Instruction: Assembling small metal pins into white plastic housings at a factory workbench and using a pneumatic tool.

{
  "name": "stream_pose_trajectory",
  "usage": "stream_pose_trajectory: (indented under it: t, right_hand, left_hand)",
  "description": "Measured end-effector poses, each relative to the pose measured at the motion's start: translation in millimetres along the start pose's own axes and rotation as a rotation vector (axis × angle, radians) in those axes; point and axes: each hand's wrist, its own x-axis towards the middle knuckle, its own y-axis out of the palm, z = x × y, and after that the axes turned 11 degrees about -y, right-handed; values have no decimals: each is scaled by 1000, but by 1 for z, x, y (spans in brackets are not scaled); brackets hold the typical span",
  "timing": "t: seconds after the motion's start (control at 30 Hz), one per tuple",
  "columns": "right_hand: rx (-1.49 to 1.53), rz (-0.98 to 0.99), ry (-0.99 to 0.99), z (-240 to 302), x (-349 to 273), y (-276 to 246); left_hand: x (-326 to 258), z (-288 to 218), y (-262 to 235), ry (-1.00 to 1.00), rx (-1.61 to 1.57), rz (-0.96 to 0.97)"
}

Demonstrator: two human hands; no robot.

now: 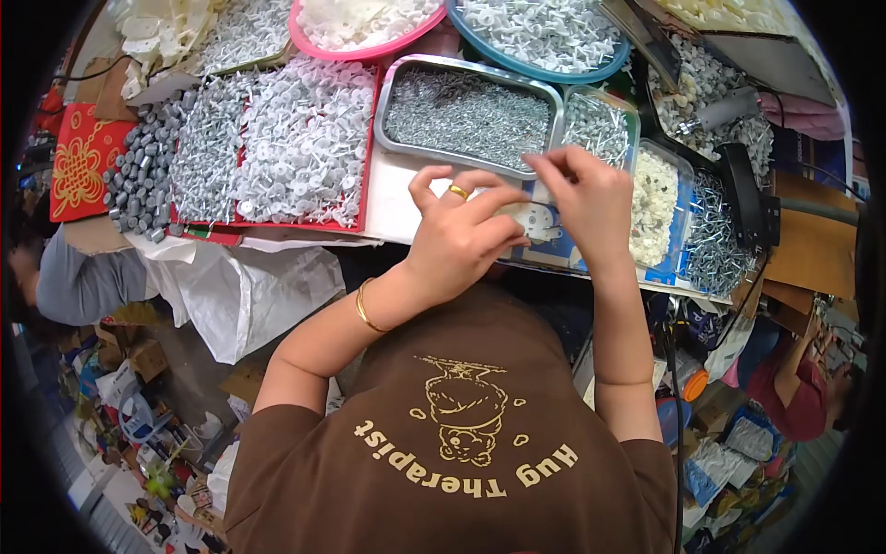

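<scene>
Both my hands are over the near edge of the table, close in front of a silver metal tray (452,160) full of tiny metal pins or screws. My left hand (461,226) has its fingers curled, thumb and forefinger drawn together; whatever is between them is too small to make out. At the tray's near right corner, my right hand (591,194) pinches thumb and forefinger together, the other fingers bent. Its hold, too, is on something I cannot make out. Beneath the hands lies a white surface (395,201) with a blue printed patch.
Left are a red tray (365,185) of white-headed nails, silver nails (205,152) and grey cylinders (152,162). Pink (299,42) and teal (544,78) basins stand behind. Right are a clear box of pale bits (653,208), loose screws (715,240) and a black clamp-like device (741,194). Other people sit at both sides.
</scene>
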Motion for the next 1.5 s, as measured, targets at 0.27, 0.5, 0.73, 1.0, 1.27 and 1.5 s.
stream_pose_trajectory:
  t: [0.27, 0.5, 0.73, 1.0, 1.27, 1.5]
  right_hand:
    - [-147, 38, -73, 12, -52, -3]
    - [-54, -283, 6, -42, -8, -48]
    - [-1011, -274, 490, -208, 63, -124]
    - [-653, -328, 557, -195, 79, -104]
    - [280, -988, -123, -86, 74, -114]
    - [1286, -509, 212, 32, 22, -70]
  left_hand:
    - [3, -3, -12, 3, 47, -29]
    - [61, 77, -8, -65, 332, -114]
    - [66, 82, -1, -72, 211, 1]
    - [56, 83, 0, -161, 71, -82]
    - [51, 47, -17, -143, -282, -29]
    - [26, -4, 2, 33, -282, 85]
